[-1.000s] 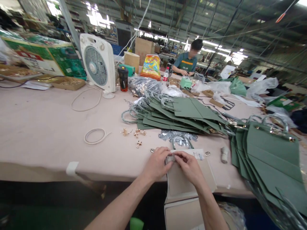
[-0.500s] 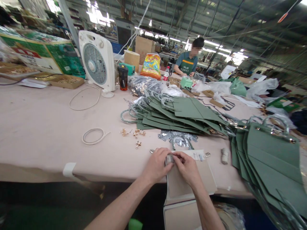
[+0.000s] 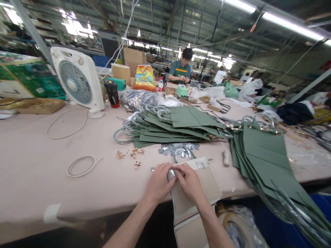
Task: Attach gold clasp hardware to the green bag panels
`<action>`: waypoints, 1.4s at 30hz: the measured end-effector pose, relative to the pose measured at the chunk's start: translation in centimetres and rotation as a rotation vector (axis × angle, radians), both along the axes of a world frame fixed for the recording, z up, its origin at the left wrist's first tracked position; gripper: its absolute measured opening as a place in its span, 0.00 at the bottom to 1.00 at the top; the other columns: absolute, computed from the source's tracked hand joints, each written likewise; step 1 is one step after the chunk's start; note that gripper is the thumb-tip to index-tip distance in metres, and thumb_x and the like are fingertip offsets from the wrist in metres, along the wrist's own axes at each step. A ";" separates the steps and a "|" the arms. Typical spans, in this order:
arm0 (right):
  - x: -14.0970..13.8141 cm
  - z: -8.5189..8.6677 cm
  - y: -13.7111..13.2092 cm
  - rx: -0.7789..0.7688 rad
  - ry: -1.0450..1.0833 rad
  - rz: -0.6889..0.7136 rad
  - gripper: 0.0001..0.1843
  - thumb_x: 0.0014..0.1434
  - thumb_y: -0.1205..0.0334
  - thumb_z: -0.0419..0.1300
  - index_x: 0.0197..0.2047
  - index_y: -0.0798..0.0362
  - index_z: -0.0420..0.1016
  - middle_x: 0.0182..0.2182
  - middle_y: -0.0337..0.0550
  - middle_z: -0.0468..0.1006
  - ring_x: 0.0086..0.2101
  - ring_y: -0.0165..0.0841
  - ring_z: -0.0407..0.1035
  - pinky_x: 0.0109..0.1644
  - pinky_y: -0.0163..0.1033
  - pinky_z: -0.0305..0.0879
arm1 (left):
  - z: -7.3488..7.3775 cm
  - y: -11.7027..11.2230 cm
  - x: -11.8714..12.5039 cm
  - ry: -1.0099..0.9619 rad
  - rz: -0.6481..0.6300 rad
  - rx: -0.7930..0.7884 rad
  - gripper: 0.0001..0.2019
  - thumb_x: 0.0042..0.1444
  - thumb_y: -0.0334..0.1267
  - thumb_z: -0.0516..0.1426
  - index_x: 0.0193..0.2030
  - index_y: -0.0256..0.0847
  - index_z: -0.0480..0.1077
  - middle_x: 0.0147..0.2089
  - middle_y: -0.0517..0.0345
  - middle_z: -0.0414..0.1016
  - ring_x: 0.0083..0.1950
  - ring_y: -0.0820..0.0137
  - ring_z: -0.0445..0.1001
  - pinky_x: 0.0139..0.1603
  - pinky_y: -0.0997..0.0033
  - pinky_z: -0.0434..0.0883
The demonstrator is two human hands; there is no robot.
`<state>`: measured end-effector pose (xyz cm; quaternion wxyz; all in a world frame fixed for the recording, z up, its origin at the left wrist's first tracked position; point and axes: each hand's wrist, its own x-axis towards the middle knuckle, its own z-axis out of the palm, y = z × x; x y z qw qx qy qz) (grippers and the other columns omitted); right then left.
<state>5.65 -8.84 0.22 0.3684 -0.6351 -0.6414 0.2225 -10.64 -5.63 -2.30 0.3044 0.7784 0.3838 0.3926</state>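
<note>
A beige-lined bag panel [image 3: 192,199] lies over the table's front edge, its lower part hanging down. At its top left corner my left hand [image 3: 160,182] has its fingers closed over the upper edge. My right hand [image 3: 190,181] is pinched at the same corner, fingertips meeting the left ones. Between them shows a small shiny grey piece [image 3: 172,173], its kind unclear. Metal prongs [image 3: 201,164] stand at the panel's top right. A cord handle [image 3: 184,151] loops above it, and metal buckles [image 3: 210,160] stick out at the sides.
Flat metal washers [image 3: 178,148] and gold-coloured fittings [image 3: 137,165] lie beyond my hands. Green bag panels [image 3: 170,132] are stacked behind; more green panels [image 3: 266,148] hang off the right edge. A tape roll [image 3: 81,167] and fan [image 3: 77,79] stand left. A co-worker [image 3: 181,69] sits across.
My view has swung right and tilted up, shifting the table's things leftward. Both hands stay together at the panel's top left corner, with a bit more of the shiny piece showing.
</note>
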 end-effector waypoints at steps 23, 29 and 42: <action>-1.2 0.4 -0.3 -0.220 -0.141 -0.192 0.06 0.62 0.62 0.60 0.36 0.50 0.79 0.36 0.44 0.81 0.37 0.37 0.75 0.42 0.38 0.62 | -0.5 -0.4 0.3 -0.045 0.042 -0.109 0.10 0.60 0.33 0.62 0.48 0.45 0.74 0.58 0.51 0.75 0.61 0.58 0.71 0.62 0.52 0.71; -0.9 -0.2 -0.6 -0.171 -0.112 -0.193 0.06 0.64 0.61 0.59 0.36 0.50 0.77 0.35 0.43 0.80 0.36 0.36 0.74 0.41 0.37 0.61 | -0.7 -0.4 0.5 -0.036 0.069 -0.070 0.12 0.61 0.34 0.61 0.51 0.44 0.74 0.57 0.50 0.75 0.60 0.58 0.73 0.62 0.51 0.73; -1.0 -0.2 -1.0 -0.087 -0.081 -0.165 0.06 0.65 0.63 0.58 0.38 0.50 0.76 0.36 0.42 0.77 0.38 0.35 0.72 0.44 0.38 0.62 | -0.4 -0.6 0.4 0.048 0.054 0.028 0.13 0.63 0.33 0.60 0.54 0.47 0.76 0.59 0.51 0.75 0.61 0.57 0.71 0.63 0.49 0.71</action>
